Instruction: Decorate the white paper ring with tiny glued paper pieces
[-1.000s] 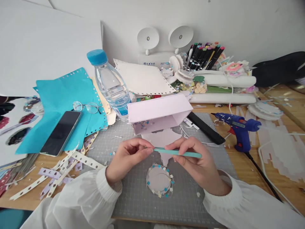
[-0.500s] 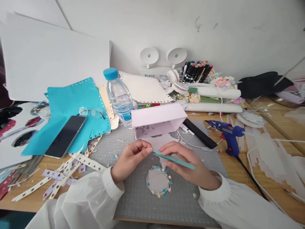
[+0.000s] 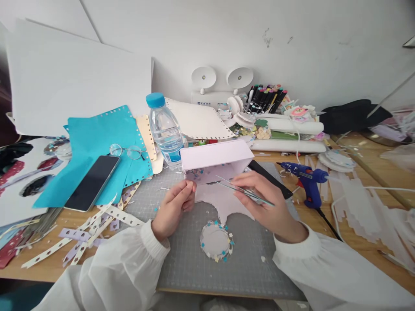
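Observation:
My right hand (image 3: 264, 203) holds a thin teal paper strip (image 3: 249, 194) edge-on, its left end reaching toward the open front of a pale pink paper box (image 3: 215, 160). My left hand (image 3: 175, 206) has its fingertips pinched together just left of the strip, near the box's lower left corner; whether it pinches a scrap I cannot tell. Below both hands a round paper disc (image 3: 216, 241) rimmed with small teal and cream bits lies on the grey cutting mat (image 3: 194, 263). A pale pink cut sheet (image 3: 223, 201) lies between the box and the disc.
A water bottle (image 3: 165, 131) stands behind the box. Teal sheets (image 3: 100, 138), a phone (image 3: 92, 182) and glasses (image 3: 126, 151) lie at the left, punched strips (image 3: 97, 220) in front of them. A blue glue gun (image 3: 304, 179) is at the right, markers (image 3: 266, 97) at the back.
My left hand has let go of the strip's left end. My right hand has carried the strip up toward the box opening. The view has tilted up slightly.

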### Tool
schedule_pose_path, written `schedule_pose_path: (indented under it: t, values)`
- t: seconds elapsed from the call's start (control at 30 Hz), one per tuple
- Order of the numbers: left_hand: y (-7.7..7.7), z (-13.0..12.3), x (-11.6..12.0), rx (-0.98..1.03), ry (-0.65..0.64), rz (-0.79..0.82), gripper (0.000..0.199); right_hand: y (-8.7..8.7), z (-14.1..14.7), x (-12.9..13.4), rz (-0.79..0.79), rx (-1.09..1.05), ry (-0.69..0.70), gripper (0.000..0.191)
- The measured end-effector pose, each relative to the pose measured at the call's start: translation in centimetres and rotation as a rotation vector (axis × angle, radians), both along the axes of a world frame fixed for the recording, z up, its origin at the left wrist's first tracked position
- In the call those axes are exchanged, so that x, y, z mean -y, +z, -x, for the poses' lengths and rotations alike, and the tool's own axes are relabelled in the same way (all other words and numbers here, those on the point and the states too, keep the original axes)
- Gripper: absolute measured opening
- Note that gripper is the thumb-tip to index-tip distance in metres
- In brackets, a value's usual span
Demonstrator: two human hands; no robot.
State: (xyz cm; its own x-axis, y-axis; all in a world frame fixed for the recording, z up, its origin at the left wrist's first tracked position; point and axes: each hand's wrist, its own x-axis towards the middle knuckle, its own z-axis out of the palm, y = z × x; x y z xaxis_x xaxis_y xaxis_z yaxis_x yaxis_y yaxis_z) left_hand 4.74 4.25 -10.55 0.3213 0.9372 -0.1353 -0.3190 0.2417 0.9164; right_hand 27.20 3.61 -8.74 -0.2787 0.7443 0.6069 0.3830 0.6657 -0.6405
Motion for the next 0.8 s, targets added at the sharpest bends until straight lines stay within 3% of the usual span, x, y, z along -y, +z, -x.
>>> schedule_pose_path:
  t: [0.2, 0.43, 0.63, 0.8]
  values:
    - [0.1, -0.2, 0.0, 0.059, 0.039, 0.034, 0.039, -1.4, 2.2, -2.6, 0.148, -0.172, -0.133, 0.004]
    - [0.1, 0.0, 0.2, 0.086, 0.036, 0.040, 0.035, -3.5, 3.6, -3.9, 0.160, -0.224, -0.245, 0.013]
    - [0.2, 0.2, 0.3, 0.125, 0.012, 0.070, 0.017, -4.5, 3.7, -3.5, 0.121, -0.198, -0.218, 0.013]
    - [0.2, 0.2, 0.4, 0.111, 0.011, 0.086, 0.014, -5.0, 3.8, -3.5, 0.114, -0.094, -0.122, 0.012]
